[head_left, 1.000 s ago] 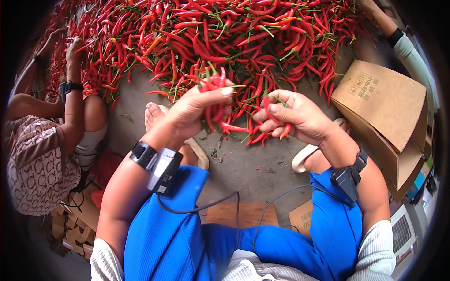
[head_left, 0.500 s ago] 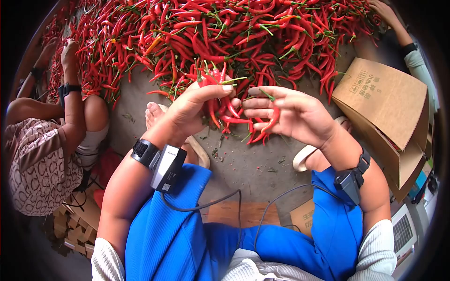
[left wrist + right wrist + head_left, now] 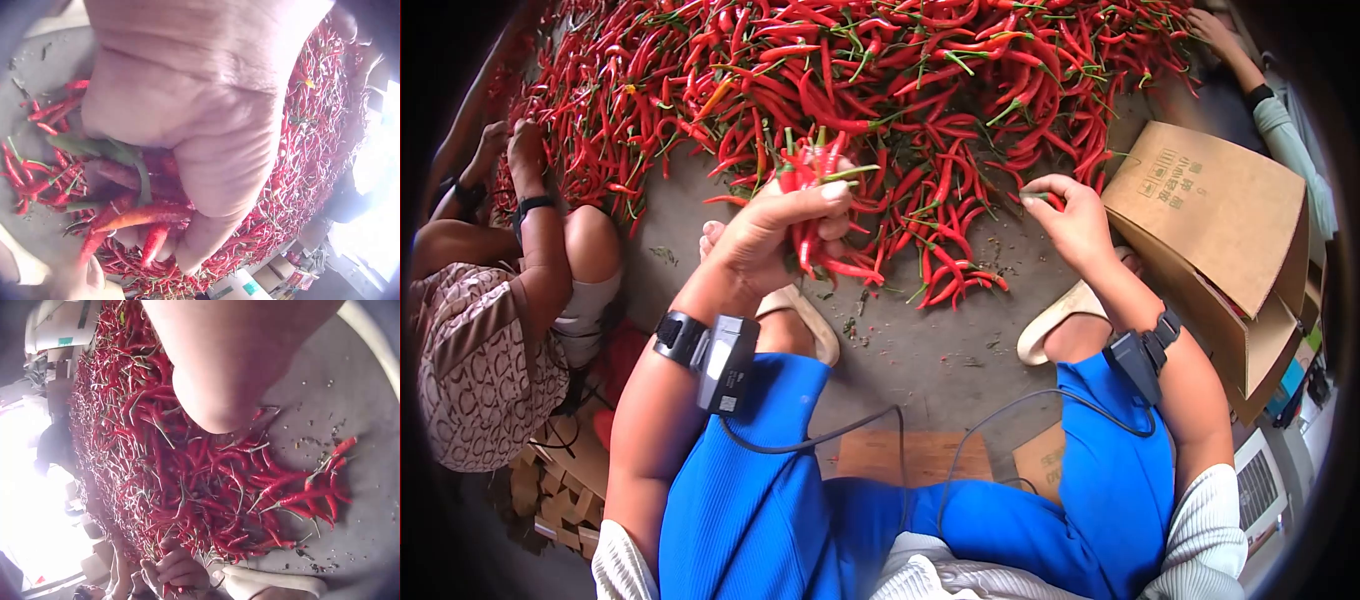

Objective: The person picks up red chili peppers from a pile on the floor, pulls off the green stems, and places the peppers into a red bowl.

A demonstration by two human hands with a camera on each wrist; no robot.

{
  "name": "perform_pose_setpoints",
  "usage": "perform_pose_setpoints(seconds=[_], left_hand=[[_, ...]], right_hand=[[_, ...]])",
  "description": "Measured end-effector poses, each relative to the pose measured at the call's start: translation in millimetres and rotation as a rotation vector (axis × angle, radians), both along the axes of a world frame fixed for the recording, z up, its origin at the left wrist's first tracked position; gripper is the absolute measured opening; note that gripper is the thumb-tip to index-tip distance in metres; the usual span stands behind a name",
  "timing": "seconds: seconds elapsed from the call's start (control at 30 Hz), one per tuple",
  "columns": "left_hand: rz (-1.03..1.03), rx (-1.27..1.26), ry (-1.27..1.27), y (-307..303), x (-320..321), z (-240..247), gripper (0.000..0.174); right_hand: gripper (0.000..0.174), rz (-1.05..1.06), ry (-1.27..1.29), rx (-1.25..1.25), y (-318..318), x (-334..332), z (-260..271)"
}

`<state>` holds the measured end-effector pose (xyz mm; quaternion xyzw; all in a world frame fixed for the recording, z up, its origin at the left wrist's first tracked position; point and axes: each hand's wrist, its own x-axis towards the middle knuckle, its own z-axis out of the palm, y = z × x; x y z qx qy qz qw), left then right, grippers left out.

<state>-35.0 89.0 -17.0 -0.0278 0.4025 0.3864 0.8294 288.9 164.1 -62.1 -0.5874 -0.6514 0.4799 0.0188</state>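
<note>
My left hand (image 3: 775, 220) grips a bunch of red chili peppers (image 3: 804, 172), its thumb laid across them and green stems sticking up. In the left wrist view, red and orange-red chilies (image 3: 144, 216) poke out from beneath that hand's curled fingers. Off to the right, my right hand (image 3: 1075, 220) is above the floor at the pile's near edge, fingers bent and thumb close to the index fingertip. Red shows in the gap there; I cannot tell whether it is a held chili. The right wrist view shows mainly its thumb (image 3: 219, 394).
A big heap of red chilies (image 3: 880, 70) covers the floor ahead, with a few strays (image 3: 960, 285) nearer my feet. An open cardboard box (image 3: 1215, 215) stands at the right. Another person (image 3: 490, 340) sits at the left, and another's arm (image 3: 1235, 60) reaches in at upper right.
The right hand held a chili near the left hand, spread its fingers with the chili across them, then moved right and bent them. The left hand shifted slightly left with its bunch.
</note>
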Motion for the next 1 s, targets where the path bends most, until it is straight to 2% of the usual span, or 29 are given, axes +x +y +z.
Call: perform_pose_setpoints(seconds=[0.1,0.27,0.47,0.5,0.6,0.7,0.8,0.83,0.93,1.0], left_hand=[[0.02,-0.021,0.049,-4.2,-9.3,-2.5,0.031],[0.028,-0.001,0.025,-7.4,-11.3,-6.0,0.032],[0.036,-0.028,0.052,-8.2,-15.8,-0.6,0.036],[0.049,-0.031,0.066,-9.7,-17.5,-0.6,0.035],[0.064,-0.047,0.037,-14.7,-22.9,-6.0,0.035],[0.068,-0.059,0.038,-16.1,-22.1,-7.3,0.034],[0.04,-0.052,0.082,-11.6,-16.2,-1.6,0.033],[0.036,-0.047,0.08,-10.7,-15.2,-1.1,0.033],[0.024,-0.034,0.07,-9.0,-13.9,-1.7,0.032],[0.019,-0.035,0.064,-9.4,-13.5,-2.3,0.032]], right_hand=[[0.021,0.049,-0.042,0.139,4.3,-12.1,-7.0],[0.025,0.3,-0.255,0.245,4.5,-29.5,-13.3],[0.027,0.162,0.051,0.049,15.8,0.8,-33.9],[0.03,-0.009,0.243,-0.291,19.6,2.4,-32.2],[0.032,-0.108,0.407,-0.363,19.0,2.9,-28.9],[0.036,-0.222,0.147,-0.241,15.9,-17.1,-31.8],[0.042,0.023,-0.228,0.227,3.7,-53.7,-18.8],[0.044,0.045,-0.254,0.34,-0.1,-59.7,-21.1],[0.041,0.048,-0.131,0.341,1.8,-61.9,-29.9],[0.039,0.103,-0.144,0.173,8.7,-55.7,-25.0]])
